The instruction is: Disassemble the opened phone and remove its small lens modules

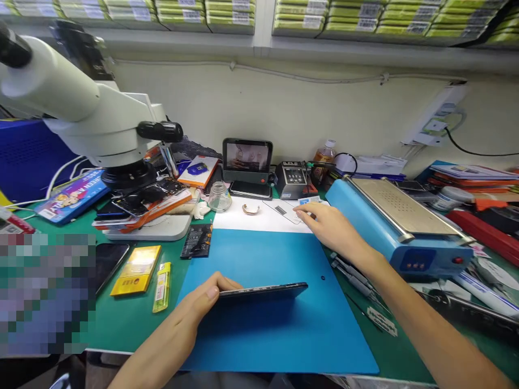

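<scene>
My left hand (206, 297) grips a thin dark smartphone (263, 292) by its left end. The phone is tilted nearly edge-on above a blue mat (243, 346), so its faces are mostly hidden. Farther off, my right hand (318, 219) reaches over a white sheet (231, 220), thumb and forefinger close together at its right part. Whatever may be between those fingertips is too small to make out. Left of them on the sheet lie a small dark strip (280, 210) and a curled copper-coloured flex piece (251, 209).
A microscope (121, 124) stands at the left, a blue heating-plate machine (397, 227) at the right. Around the mat lie a black battery (197, 241), a yellow box (136, 270), a razor blade (381, 321) and a glass jar (220, 198). A small screen (248, 156) stands behind.
</scene>
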